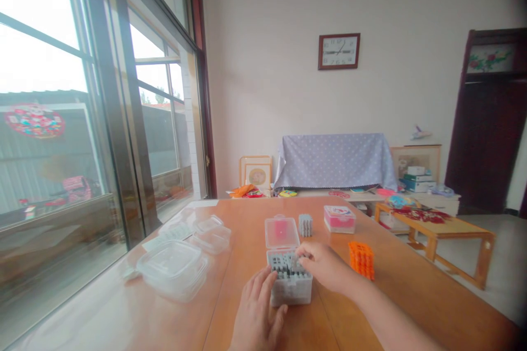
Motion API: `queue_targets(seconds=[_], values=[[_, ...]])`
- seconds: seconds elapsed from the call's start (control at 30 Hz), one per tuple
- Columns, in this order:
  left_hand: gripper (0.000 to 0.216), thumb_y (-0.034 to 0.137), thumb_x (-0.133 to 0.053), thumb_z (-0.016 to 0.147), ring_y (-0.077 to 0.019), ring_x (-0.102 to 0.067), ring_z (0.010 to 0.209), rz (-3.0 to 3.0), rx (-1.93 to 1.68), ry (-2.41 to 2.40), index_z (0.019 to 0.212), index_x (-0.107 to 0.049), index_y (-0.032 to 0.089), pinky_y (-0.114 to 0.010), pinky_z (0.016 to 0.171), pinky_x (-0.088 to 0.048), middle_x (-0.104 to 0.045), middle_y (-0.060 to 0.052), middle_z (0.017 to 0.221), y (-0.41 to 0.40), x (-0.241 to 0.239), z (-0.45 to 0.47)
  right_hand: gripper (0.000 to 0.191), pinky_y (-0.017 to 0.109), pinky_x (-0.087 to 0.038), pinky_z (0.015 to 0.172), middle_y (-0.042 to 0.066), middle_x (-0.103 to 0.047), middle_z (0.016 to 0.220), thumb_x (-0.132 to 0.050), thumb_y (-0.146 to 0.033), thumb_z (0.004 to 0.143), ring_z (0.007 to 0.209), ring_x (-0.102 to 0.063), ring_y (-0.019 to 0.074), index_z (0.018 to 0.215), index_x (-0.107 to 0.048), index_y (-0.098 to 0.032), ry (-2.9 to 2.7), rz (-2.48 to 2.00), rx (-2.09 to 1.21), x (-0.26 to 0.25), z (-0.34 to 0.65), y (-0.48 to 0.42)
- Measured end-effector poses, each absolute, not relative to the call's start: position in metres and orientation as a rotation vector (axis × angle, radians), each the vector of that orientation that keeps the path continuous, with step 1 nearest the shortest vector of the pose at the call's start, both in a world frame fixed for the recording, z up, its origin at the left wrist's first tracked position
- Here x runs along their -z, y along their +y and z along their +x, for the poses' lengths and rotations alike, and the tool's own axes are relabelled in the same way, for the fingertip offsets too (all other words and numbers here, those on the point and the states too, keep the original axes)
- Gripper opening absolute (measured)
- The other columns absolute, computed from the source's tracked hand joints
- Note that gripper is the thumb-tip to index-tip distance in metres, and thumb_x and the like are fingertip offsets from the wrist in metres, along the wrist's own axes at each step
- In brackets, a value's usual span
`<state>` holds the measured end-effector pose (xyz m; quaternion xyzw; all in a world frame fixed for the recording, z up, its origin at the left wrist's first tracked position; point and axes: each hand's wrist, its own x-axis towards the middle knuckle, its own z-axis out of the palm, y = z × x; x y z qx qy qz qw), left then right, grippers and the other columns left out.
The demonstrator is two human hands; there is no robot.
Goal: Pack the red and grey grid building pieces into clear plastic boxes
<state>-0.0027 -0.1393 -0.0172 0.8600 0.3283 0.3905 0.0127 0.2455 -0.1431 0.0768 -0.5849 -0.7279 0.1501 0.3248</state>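
Note:
A small clear plastic box (290, 285) with its hinged lid (281, 232) standing open sits on the wooden table (403, 296). Grey pieces fill its inside. My left hand (257, 312) rests against the box's left side, fingers lying along the wall. My right hand (323, 266) reaches over the box's right top edge, fingertips pinched together at the grey pieces; whether they grip one I cannot make out. A grey block (305, 225) stands just behind the box. An orange block (362, 259) stands right of my right hand.
A closed pink-and-white box (340, 218) sits further back. Several clear plastic containers and lids (177, 266) lie at the table's left by the window (61, 120). A low wooden table (436, 225) and a cloth-covered bench (333, 160) stand beyond.

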Motion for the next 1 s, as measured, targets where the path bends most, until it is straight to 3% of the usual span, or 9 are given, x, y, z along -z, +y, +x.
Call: queue_targets(seconds=[0.33,1.0], values=[[0.062,0.025,-0.061,0.087,-0.0301,-0.050,0.133,2.705,-1.251,1.014,0.145,-0.042,0.021,-0.051,0.106,-0.049,-0.048,-0.016,0.148,-0.137,0.022,-0.002,0.017,0.029,-0.041,0.081,0.001,-0.070,0.086,-0.059,-0.022,0.079,0.088,-0.060,0.0199,0.082,-0.075,-0.026,-1.989,-1.529,-0.234,-0.070,0.239,-0.139],[0.061,0.026,-0.062,0.086,-0.0294,-0.051,0.132,2.712,-1.248,1.020,0.144,-0.044,0.020,-0.049,0.106,-0.049,-0.049,-0.015,0.147,-0.138,0.021,-0.002,0.029,0.030,-0.039,0.081,0.003,-0.067,0.088,-0.053,-0.019,0.084,0.091,-0.057,0.0207,0.089,-0.079,-0.031,-2.102,-1.594,-0.064,-0.073,0.238,-0.154]])
